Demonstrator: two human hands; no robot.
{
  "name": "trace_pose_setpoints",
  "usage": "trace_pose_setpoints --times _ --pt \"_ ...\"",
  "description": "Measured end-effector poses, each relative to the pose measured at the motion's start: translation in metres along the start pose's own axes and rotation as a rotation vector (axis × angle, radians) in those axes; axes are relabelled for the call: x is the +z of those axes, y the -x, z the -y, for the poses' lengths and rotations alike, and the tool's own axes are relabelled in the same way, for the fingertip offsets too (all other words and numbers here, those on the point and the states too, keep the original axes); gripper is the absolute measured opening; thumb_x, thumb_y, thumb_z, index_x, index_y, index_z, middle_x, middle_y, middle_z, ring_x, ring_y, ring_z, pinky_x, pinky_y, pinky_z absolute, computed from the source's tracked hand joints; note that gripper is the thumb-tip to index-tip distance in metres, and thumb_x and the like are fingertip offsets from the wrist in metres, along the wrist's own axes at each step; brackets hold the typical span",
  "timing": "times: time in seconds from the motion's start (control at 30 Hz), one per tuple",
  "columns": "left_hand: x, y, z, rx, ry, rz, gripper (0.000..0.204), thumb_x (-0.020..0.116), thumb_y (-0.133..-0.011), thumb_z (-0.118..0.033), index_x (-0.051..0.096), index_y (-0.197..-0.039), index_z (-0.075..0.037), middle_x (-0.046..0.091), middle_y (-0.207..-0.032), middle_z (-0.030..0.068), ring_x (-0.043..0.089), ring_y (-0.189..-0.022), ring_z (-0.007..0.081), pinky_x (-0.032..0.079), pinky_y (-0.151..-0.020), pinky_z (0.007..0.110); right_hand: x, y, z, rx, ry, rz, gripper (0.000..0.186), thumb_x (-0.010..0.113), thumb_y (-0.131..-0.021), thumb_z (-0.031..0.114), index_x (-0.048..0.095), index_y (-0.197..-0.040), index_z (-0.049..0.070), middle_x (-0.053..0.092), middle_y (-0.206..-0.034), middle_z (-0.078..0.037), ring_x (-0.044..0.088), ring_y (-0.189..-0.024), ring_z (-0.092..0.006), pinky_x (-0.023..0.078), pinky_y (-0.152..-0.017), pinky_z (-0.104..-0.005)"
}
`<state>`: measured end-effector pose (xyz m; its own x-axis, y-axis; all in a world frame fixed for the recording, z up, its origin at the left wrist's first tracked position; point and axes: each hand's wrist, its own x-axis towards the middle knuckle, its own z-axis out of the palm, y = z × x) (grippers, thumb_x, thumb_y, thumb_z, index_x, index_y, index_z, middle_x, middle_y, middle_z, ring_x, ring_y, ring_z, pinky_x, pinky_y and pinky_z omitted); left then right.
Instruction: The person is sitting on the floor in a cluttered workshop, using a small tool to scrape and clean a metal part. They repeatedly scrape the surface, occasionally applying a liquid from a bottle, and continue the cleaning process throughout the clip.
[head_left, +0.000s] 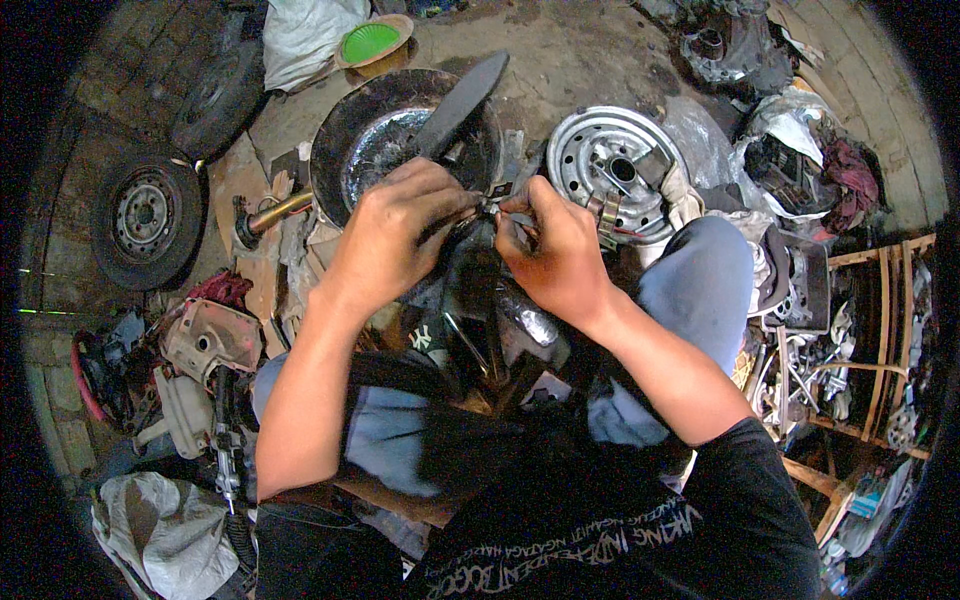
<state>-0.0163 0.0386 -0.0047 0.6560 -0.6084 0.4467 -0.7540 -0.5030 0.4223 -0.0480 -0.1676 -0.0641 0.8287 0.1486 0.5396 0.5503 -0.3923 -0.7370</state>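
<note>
My left hand [400, 225] and my right hand [558, 248] meet at the middle of the view, above my lap. Both are closed, thumbs and fingertips pinching at a small dark metal part [501, 190] between them. Its kind is too small to make out, and the fingers cover much of it. Beneath the hands is a dark bulky object [470, 270], partly in shadow. Just beyond the left hand sits a round blackened pan [328, 135] with a shiny wet-looking inside. A long flat dark piece [468, 95] leans across the pan's rim.
A silver wheel rim [575, 140] lies beyond my right hand. A tyre on a rim [143, 225] is at the far left. A green-lined bowl [370, 42] stands at the back. Metal parts [210, 340] crowd the left; a wooden rack [885, 330] stands at right.
</note>
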Motion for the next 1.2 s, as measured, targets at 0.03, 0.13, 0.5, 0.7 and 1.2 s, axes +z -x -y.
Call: trace_pose_setpoints --times 0.03,0.13,0.5,0.7,1.2 --pt "0.000 0.000 0.000 -0.002 0.002 0.004 0.034 0.073 -0.067 0.009 0.073 -0.100 0.002 0.068 -0.095 0.0158 0.066 -0.096 0.0357 0.055 -0.086 0.043 0.000 -0.001 0.000 0.010 0.019 0.006 0.027 0.071 -0.083 -0.001 0.050 -0.100 -0.002 0.064 -0.088 -0.026 0.062 -0.087 -0.0503 0.049 -0.071 -0.0513" --pt "0.001 -0.001 -0.001 0.008 -0.009 -0.018 0.033 0.074 -0.067 0.008 0.073 -0.100 0.002 0.068 -0.095 0.0160 0.066 -0.095 0.0356 0.055 -0.085 0.043 -0.001 -0.003 -0.003 0.029 0.051 0.011 0.026 0.070 -0.083 -0.002 0.051 -0.100 -0.002 0.064 -0.088 -0.026 0.063 -0.087 -0.0501 0.050 -0.072 -0.0509" --pt "0.003 0.000 0.000 -0.005 0.011 -0.019 0.032 0.072 -0.068 0.008 0.073 -0.099 0.002 0.067 -0.093 0.0167 0.065 -0.093 0.0366 0.055 -0.083 0.043 0.000 -0.003 -0.001 0.038 0.041 -0.006 0.025 0.071 -0.082 -0.002 0.051 -0.099 -0.002 0.066 -0.089 -0.026 0.065 -0.088 -0.0486 0.052 -0.073 -0.0495" --pt "0.004 -0.001 0.001 -0.011 0.011 -0.030 0.030 0.071 -0.069 0.008 0.073 -0.098 0.002 0.067 -0.092 0.0166 0.065 -0.093 0.0367 0.054 -0.083 0.043 0.000 -0.006 0.000 0.077 0.067 -0.004 0.024 0.071 -0.083 0.000 0.051 -0.098 -0.001 0.065 -0.088 -0.027 0.065 -0.088 -0.0494 0.052 -0.073 -0.0502" --pt "0.005 -0.002 -0.002 -0.026 0.004 -0.043 0.024 0.074 -0.072 0.006 0.073 -0.095 0.003 0.068 -0.090 0.0167 0.066 -0.089 0.0364 0.054 -0.081 0.043 0.003 -0.002 0.000 0.117 0.117 -0.063 0.023 0.070 -0.087 0.001 0.049 -0.098 -0.002 0.062 -0.082 -0.027 0.062 -0.080 -0.0510 0.048 -0.068 -0.0527"
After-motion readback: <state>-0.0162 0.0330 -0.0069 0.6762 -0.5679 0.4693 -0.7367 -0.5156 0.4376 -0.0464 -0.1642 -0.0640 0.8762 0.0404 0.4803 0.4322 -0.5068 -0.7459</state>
